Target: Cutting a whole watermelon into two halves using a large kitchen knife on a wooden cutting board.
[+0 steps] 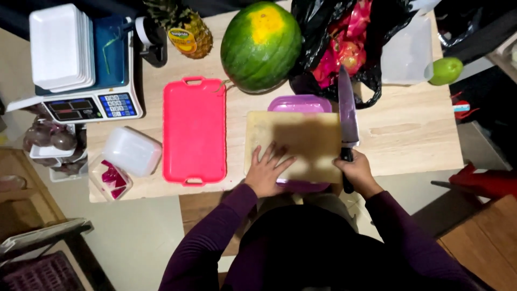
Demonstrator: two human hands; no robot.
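Observation:
A pale wooden cutting board (301,134) lies on a purple tray (299,103) near the table's front edge. My left hand (267,170) rests flat on the board's near left corner, fingers spread. My right hand (355,170) grips the black handle of a large knife (347,110) whose blade points away from me along the board's right edge. Behind the board sits a green watermelon (261,46) with a yellow patch.
A pink tray (194,131) lies left of the board. A black bag of dragon fruit (344,46), a pineapple (186,29), a scale (91,105) with stacked white trays (59,46), a green fruit (446,70) and clear containers (131,151) surround the wooden table (409,134).

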